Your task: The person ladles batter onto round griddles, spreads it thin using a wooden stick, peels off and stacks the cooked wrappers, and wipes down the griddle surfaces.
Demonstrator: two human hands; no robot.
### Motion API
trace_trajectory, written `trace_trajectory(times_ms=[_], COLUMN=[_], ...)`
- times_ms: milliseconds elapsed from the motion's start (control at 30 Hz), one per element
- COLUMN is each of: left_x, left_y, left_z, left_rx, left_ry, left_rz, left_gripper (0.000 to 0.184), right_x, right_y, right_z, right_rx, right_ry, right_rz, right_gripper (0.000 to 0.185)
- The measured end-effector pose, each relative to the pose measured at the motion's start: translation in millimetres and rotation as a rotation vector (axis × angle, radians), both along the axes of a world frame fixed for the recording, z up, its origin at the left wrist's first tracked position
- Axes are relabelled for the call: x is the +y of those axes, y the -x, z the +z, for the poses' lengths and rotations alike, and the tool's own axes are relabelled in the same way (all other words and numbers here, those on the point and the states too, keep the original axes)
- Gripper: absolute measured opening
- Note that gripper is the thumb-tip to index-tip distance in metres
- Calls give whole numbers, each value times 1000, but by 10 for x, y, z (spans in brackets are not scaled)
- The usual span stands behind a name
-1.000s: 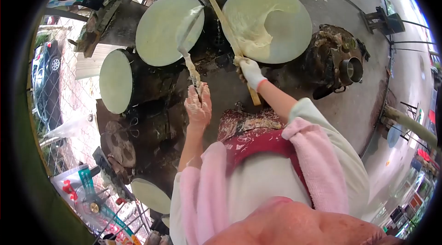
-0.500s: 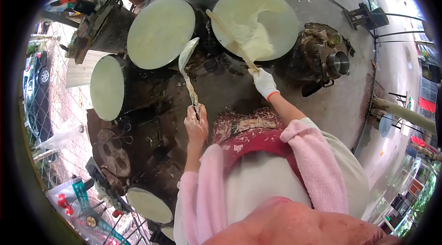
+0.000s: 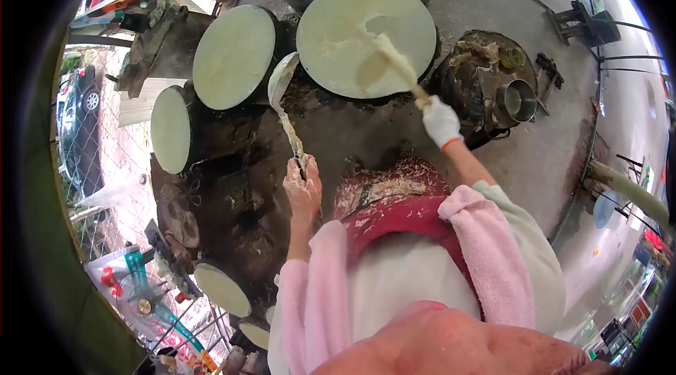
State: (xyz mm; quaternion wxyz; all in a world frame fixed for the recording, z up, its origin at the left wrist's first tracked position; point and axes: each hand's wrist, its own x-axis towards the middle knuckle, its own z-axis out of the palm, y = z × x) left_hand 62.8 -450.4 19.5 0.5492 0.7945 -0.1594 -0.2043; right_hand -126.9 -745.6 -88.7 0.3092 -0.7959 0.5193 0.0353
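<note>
My left hand [image 3: 303,188], smeared with batter, is closed around the handle of a batter-coated ladle [image 3: 283,79]. The ladle's bowl points up, between two round griddles and apart from both. A white glove covers my right hand [image 3: 441,121], whose fingers are wrapped round the short handle of a flat wooden spreader [image 3: 398,64]. Its blade lies over the right part of the large round griddle [image 3: 331,30], with pale batter on its tip. A thin layer of batter covers most of that griddle, and a darker, thinner patch shows beside the blade.
Several more pale round griddles stand in an arc to the left, including one griddle [image 3: 234,58] and a narrower-looking one [image 3: 171,130]. At right, a soot-dark drum [image 3: 472,72] bears a metal pot [image 3: 517,100]. A fan [image 3: 144,304] stands at lower left.
My right hand has moved right, swinging the spreader from the griddle's left side to its right. The bare-looking patch has changed shape. My left hand keeps the ladle nearly still; the view has shifted slightly.
</note>
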Motion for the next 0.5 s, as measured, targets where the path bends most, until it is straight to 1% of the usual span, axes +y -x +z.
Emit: trace_trajectory(times_ms=[67,167,200,267,333,367,433,467,500], left_x=[-114,-293,-333,-355,-345,-348,-405,-443,-482], left_y=[118,245,250,286,286,285,300,328,355], left_z=[159,349,355,330,238,185,98,113,129], left_rx=[210,-163,-146,-106,-123,-131,49,96,143], left_ry=[34,-173,-198,-252,-237,-231,-52,-26,0], left_rz=[74,-85,-79,-63,-44,-34,66,77,89], left_gripper=[10,11,10,10,10,10,8,7,7], right_x=[-449,-574,-454,-207,-340,-517,-1015,-1217,-1400], right_y=[-7,-113,-48,223,451,485,343,222,53], right_z=[22,302,106,-41,-119,-163,-132,-87,-35], right_rx=[-112,-314,-354,-299,-168,-173,-114,-181,-129], right_ry=[64,-335,-411,-301,-114,-48,85,114,95], right_rz=[-90,-210,-180,167,225,148,137,123,88], right_gripper=[46,50,48,44,39,37,39,43,47])
